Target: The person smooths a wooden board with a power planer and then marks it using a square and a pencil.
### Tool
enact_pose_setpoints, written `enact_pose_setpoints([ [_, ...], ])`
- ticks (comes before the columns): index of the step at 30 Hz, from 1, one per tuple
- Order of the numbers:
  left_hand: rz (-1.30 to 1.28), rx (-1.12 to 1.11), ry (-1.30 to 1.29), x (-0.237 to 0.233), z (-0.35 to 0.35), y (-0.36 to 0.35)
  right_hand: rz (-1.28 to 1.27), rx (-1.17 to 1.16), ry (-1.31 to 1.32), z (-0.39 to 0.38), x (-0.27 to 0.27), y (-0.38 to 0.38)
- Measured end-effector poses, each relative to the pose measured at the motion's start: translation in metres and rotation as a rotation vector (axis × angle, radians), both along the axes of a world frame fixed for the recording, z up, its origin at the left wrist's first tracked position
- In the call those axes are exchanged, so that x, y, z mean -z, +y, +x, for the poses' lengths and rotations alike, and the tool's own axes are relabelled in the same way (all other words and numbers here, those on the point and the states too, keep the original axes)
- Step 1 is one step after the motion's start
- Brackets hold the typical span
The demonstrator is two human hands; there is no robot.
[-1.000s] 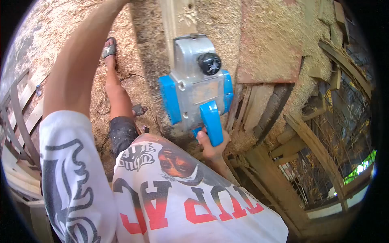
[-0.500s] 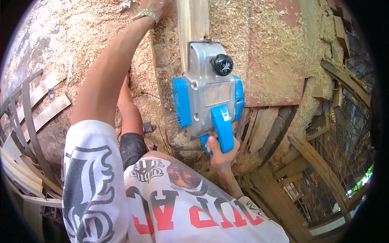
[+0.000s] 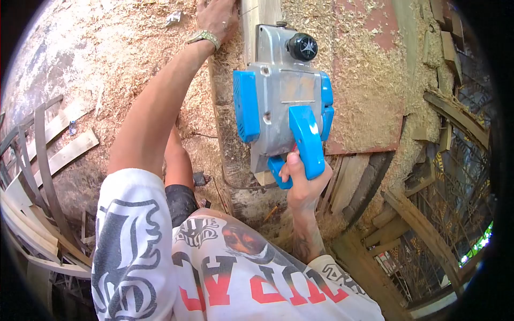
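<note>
My right hand (image 3: 306,184) wraps around the blue rear handle of an electric hand planer (image 3: 289,85), with its silver metal body and black front knob. The planer lies on a narrow wooden board (image 3: 262,10) that runs away from me, and covers the middle of it. The board's near end shows just behind the tool. At the top edge of the view, my left hand (image 3: 218,21) lies low beside the board's left side, a patterned band on its wrist. Its visible fingers are stretched out, and the tips are partly cut off by the frame.
Wood shavings (image 3: 305,32) cover the bench and floor. A reddish panel (image 3: 369,128) lies right of the planer. A dark cord (image 3: 246,187) loops behind it. Bent wooden strips (image 3: 59,152) stand at the left, and timber offcuts (image 3: 423,214) are piled at the right.
The planer has slid forward along the board, away from my body, with my right hand on its handle. More of my left hand shows, and the view has shifted slightly.
</note>
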State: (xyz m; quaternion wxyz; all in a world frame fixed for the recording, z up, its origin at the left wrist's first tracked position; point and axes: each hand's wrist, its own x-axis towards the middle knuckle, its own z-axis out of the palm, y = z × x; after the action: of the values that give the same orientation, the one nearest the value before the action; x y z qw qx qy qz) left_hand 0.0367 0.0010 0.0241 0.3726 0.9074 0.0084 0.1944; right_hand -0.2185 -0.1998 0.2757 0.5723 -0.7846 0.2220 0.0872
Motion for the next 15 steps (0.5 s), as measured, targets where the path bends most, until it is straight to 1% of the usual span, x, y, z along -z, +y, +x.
enact_pose_setpoints([
  [5, 0.021, -0.005, 0.019, -0.001, -0.001, -0.001, 0.002, 0.009, -0.044, 0.017, 0.003, 0.006],
  [7, 0.019, 0.007, 0.031, -0.002, -0.001, 0.0, 0.023, -0.029, -0.097, 0.026, 0.007, 0.006],
  [9, -0.066, 0.04, 0.069, -0.006, -0.001, 0.0, 0.046, -0.057, -0.151, 0.04, 0.012, 0.008],
  [10, -0.111, 0.058, 0.093, -0.01, -0.003, 0.0, 0.058, -0.065, -0.177, 0.049, 0.014, 0.011],
  [12, -0.009, 0.075, 0.076, -0.007, 0.001, 0.003, 0.065, -0.064, -0.224, 0.072, 0.014, 0.021],
  [13, -0.004, 0.078, 0.066, -0.007, 0.0, 0.004, 0.056, -0.055, -0.241, 0.083, 0.015, 0.026],
  [15, -0.034, 0.086, 0.056, -0.004, 0.004, 0.006, 0.029, -0.117, -0.297, 0.112, 0.021, 0.031],
])
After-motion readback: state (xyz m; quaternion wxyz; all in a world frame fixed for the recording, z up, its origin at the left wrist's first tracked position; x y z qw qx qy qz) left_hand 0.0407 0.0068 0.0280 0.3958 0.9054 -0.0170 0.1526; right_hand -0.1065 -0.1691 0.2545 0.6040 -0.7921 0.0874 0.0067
